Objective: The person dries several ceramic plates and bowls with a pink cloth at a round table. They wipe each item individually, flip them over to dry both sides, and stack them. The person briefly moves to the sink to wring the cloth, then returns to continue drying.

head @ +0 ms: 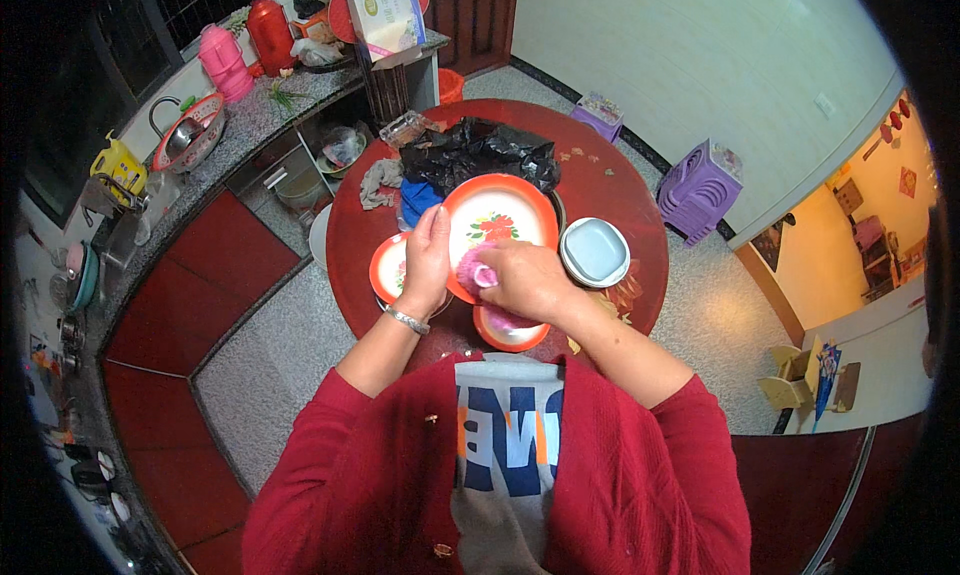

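Note:
My left hand (426,263) grips the left rim of a white enamel plate (480,207) with an orange-red edge and a painted flower. Bunched in my right hand (525,278), a pink cloth (472,267) presses against the plate's lower inside. Below the raised plate sits a smaller enamel dish (517,340) with the same orange rim, partly covered by my hand and something pink. Another flowered enamel plate (386,269) lies on the table at the left, partly behind my left wrist. Stacked to the right are pale blue and white dishes (596,251).
On the round red table (622,177), a crumpled black plastic bag (480,151), a grey rag (380,183) and a blue cloth-like item (418,200) lie beyond the plate. A granite counter (262,117) curves along the left. Purple stacked stools (697,188) stand at the right wall.

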Action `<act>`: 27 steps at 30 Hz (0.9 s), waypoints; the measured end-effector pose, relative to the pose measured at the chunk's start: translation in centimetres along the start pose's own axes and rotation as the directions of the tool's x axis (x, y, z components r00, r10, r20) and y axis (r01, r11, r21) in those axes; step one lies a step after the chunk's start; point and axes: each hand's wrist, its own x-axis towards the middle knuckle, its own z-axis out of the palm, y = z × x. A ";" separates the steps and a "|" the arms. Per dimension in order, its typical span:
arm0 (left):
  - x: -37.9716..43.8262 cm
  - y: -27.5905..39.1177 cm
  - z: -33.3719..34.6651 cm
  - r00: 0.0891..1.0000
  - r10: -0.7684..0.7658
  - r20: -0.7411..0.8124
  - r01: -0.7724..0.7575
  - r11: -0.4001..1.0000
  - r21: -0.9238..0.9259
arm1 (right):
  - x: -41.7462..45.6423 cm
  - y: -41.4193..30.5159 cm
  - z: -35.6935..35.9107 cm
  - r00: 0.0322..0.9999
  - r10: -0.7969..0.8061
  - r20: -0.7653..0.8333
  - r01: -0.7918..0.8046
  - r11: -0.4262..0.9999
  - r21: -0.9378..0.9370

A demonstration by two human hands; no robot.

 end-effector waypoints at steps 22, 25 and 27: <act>1.7 4.1 -1.3 0.934 0.357 0.035 -0.318 0.780 0.540 | -1.3 3.9 -5.1 0.964 0.244 0.110 -0.264 0.934 0.242; 1.5 4.1 -1.2 0.935 0.351 0.057 -0.318 0.755 0.574 | -1.5 8.7 -4.6 0.866 0.392 0.311 -0.478 0.833 0.279; 1.2 4.4 -1.0 0.929 0.370 0.019 -0.311 0.751 0.582 | -2.0 11.0 -3.8 0.793 0.437 0.426 -0.534 0.834 0.138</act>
